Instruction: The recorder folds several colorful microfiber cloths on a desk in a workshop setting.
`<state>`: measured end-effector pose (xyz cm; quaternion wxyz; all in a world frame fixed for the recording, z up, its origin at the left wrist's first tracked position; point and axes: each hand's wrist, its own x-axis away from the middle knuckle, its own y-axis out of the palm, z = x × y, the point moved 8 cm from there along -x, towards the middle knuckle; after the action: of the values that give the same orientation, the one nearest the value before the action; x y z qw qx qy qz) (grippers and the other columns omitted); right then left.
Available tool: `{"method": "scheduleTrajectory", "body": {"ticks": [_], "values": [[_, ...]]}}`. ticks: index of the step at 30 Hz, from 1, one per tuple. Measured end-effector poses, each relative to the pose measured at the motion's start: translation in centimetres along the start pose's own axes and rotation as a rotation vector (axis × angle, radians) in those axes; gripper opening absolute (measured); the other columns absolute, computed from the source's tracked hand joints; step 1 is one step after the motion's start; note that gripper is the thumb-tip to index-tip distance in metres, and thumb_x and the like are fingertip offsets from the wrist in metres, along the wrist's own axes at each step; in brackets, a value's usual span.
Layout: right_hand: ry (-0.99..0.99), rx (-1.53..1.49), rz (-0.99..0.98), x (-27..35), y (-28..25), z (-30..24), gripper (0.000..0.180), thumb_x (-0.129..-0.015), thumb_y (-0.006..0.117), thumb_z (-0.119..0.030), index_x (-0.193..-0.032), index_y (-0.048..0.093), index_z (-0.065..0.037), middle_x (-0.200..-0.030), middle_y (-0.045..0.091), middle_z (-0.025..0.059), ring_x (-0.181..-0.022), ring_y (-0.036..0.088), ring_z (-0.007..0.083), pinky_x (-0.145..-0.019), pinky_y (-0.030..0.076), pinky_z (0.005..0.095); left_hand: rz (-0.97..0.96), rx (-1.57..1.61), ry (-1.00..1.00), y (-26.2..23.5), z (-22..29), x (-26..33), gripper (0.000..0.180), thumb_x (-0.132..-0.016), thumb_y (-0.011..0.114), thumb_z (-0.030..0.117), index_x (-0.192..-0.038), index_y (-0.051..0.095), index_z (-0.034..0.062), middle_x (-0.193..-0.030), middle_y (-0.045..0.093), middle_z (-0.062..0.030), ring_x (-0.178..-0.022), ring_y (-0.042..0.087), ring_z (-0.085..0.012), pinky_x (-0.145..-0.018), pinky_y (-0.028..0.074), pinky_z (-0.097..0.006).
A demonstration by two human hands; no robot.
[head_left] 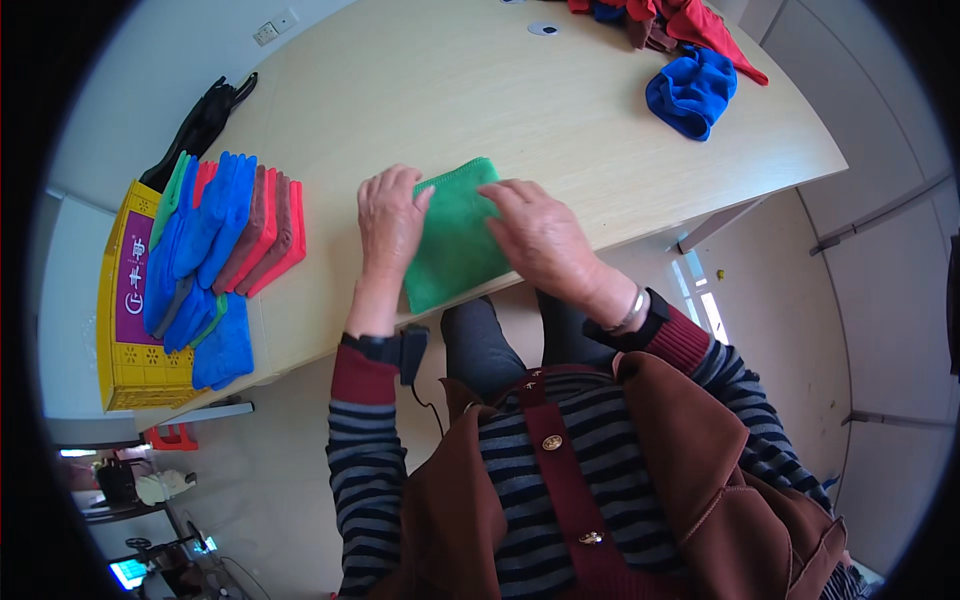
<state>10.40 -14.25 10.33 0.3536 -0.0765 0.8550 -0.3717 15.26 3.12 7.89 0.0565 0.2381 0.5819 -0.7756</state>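
Observation:
A green cloth (455, 235) lies folded into a flat rectangle at the table's near edge. My left hand (388, 225) is along its left side, fingers bent and thumb apart at the cloth's upper left edge. Over the right side is my right hand (548, 238), its fingers loosely stretched and touching or just above the fabric. Neither hand grips the cloth. Left of my hands, folded cloths (215, 240) in blue, red, brown and green stand packed in a yellow basket (150, 375) and beside it.
A crumpled blue cloth (693, 92) lies at the table's far right, near a heap of red and brown cloths (690, 28). The pale wooden table (400, 90) has a round cable hole (543, 29). A black item (205, 125) lies behind the basket.

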Motion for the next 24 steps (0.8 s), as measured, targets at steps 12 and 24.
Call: {"method": "scheduleTrajectory", "body": {"ticks": [12, 24], "values": [[0.1, 0.204, -0.261, -1.7, 10.1, 4.9, 0.058, -0.096, 0.039, -0.043, -0.142, 0.039, -0.008, -0.148, 0.035, 0.0154, -0.14, 0.025, 0.0337, -0.112, 0.023, 0.0488, -0.254, -0.132, -0.085, 5.0, 0.8, 4.9, 0.055, -0.097, 0.042, 0.032, -0.146, 0.029, 0.011, -0.153, 0.025, -0.0103, -0.143, 0.02, -0.0268, -0.114, 0.013, -0.053], [-0.076, 0.203, -0.24, -4.5, 7.6, 4.7, 0.055, -0.092, 0.05, -0.042, -0.135, 0.044, -0.008, -0.142, 0.042, 0.0146, -0.133, 0.036, 0.0351, -0.106, 0.033, 0.0493, 0.12, 0.164, -0.094, -2.1, 1.6, 13.4, 0.049, -0.097, 0.046, 0.036, -0.132, 0.047, 0.0028, -0.126, 0.057, -0.0145, -0.116, 0.055, -0.0288, -0.102, 0.038, -0.045]]}}
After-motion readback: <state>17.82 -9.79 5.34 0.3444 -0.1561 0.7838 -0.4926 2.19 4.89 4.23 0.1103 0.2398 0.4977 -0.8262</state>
